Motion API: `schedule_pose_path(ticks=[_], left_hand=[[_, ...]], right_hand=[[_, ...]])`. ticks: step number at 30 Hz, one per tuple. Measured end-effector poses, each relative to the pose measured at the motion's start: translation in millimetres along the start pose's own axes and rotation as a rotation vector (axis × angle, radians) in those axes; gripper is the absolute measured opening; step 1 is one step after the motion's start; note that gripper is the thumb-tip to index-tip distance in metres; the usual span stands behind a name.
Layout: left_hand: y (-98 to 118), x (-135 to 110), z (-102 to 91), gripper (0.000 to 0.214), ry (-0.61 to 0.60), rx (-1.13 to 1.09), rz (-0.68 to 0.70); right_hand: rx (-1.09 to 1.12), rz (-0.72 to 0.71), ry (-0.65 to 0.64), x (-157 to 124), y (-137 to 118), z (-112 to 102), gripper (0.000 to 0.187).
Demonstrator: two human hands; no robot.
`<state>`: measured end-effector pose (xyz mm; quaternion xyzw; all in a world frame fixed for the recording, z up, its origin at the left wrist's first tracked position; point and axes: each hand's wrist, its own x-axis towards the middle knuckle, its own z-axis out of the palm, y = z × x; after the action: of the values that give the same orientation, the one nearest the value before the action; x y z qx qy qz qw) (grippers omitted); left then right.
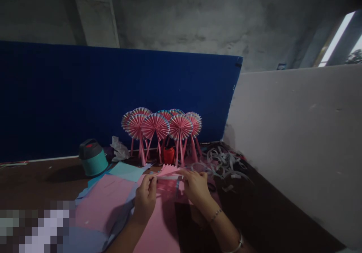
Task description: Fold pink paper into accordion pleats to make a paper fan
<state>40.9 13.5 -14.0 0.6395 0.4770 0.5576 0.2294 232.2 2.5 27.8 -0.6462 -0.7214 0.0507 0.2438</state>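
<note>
Between my hands is a pink pleated paper (169, 169), its far edge zigzagged by the folds. My left hand (146, 193) is closed, pinching the left end between thumb and fingers. My right hand (197, 187) has its fingers closed on the right end, with the index finger stretched along the folds; its thumb is partly hidden. Beneath lies a long pink sheet (158, 223) on the table. Just beyond the hands stand several round pink pleated-paper fans (155, 126) on pink paper legs, with a red container (169, 155) among the legs.
Stacked pink and blue paper sheets (106, 198) lie to the left, near a teal container with a dark lid (94, 164) and a crumpled plastic bag (119, 149). Pale curled strips (223, 160) are heaped at the right. A blue panel (85, 94) and a white partition (296, 132) bound the table.
</note>
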Motion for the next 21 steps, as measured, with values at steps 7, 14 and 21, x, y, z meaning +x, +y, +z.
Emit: schedule_pose_path(ticks=[7, 14, 21], left_hand=[[2.4, 2.9, 0.5, 0.031, -0.040, -0.104, -0.057], [2.1, 6.9, 1.3, 0.038, -0.073, -0.309, -0.155], [-3.6, 9.5, -0.2, 0.038, -0.115, -0.317, -0.148]], right_hand=[[-0.028, 0.002, -0.002, 1.1, 3.8, 1.8, 0.045], [-0.029, 0.015, -0.017, 2.2, 3.1, -1.6, 0.048], [-0.055, 0.020, -0.040, 3.1, 4.8, -2.6, 0.045]])
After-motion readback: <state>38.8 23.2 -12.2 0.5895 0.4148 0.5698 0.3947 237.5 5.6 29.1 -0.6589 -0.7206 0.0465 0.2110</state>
